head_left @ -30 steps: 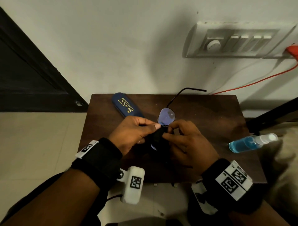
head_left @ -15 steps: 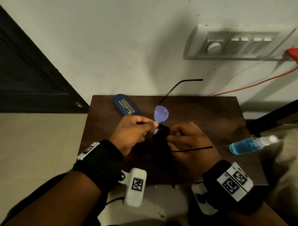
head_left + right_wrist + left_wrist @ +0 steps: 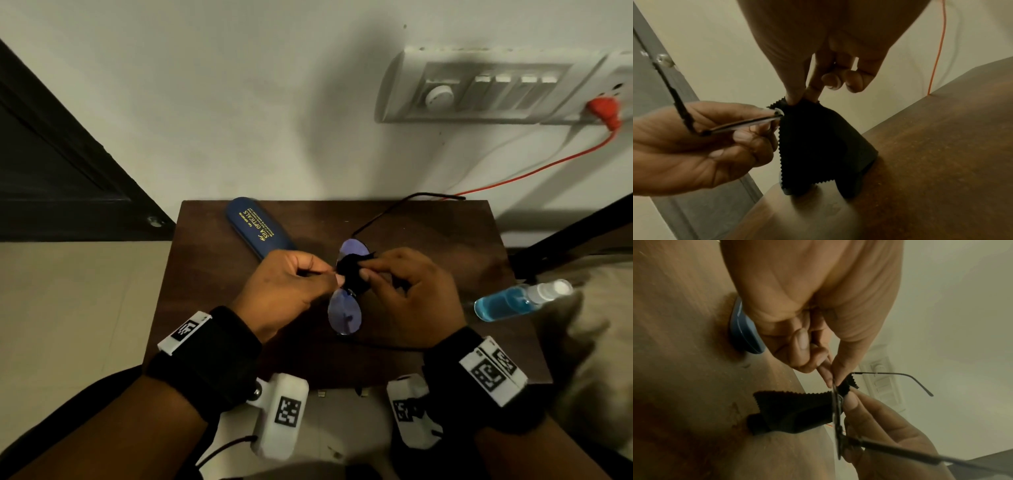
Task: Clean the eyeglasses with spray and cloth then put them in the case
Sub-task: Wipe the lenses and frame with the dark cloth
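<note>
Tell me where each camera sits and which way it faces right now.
Head: worn on the head, it looks forward and down at the table; the left hand and the right hand both show, at the eyeglasses.
Left wrist: looks along the left hand at its fingers pinching the eyeglasses, with the case behind.
Right wrist: looks along the right hand at its fingers pinching the cloth above the table.
Shared: both wrist views show the cloth, the eyeglasses and the opposite hand.
</note>
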